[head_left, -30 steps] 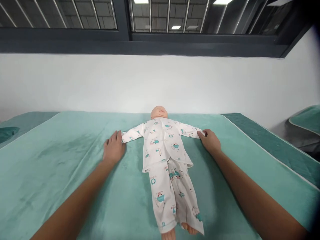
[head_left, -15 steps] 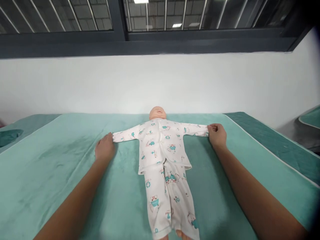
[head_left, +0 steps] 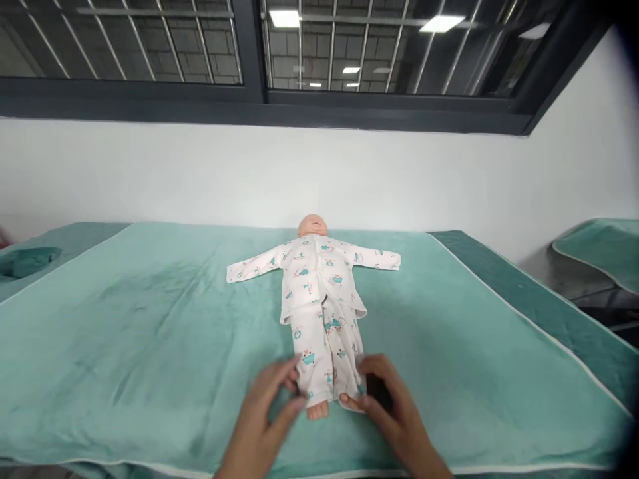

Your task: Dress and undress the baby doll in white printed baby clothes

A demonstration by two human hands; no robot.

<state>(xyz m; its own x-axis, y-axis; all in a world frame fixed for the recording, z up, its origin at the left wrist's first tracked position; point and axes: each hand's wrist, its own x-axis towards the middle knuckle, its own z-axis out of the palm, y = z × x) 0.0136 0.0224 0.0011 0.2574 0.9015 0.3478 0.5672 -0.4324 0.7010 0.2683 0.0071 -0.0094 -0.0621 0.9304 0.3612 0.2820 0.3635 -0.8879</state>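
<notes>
A baby doll (head_left: 312, 225) lies on its back with its head toward the wall. It wears a white printed shirt (head_left: 319, 276) and matching pants (head_left: 312, 359). Both sleeves stretch out sideways, and the doll's feet show below the pant cuffs. Beside the lower left pant leg is my left hand (head_left: 269, 399), thumb and fingers apart. On the other side, my right hand (head_left: 392, 399) is at the right pant cuff, its thumb and fingers spread with a gap between them. Both hands are slightly blurred, and whether they touch the cloth is unclear.
A green cover (head_left: 164, 359) with white piping spreads under the doll. Behind stands a white wall (head_left: 249, 173) below a dark-framed window (head_left: 379, 113) with bars. A folded green cloth (head_left: 30, 263) lies at the left; another green padded surface (head_left: 602, 246) is at the right.
Both hands have let go of the sleeve cuffs and moved down and inward to the pant legs. The sleeves stay outstretched. The view has shifted, showing the cover's front edge.
</notes>
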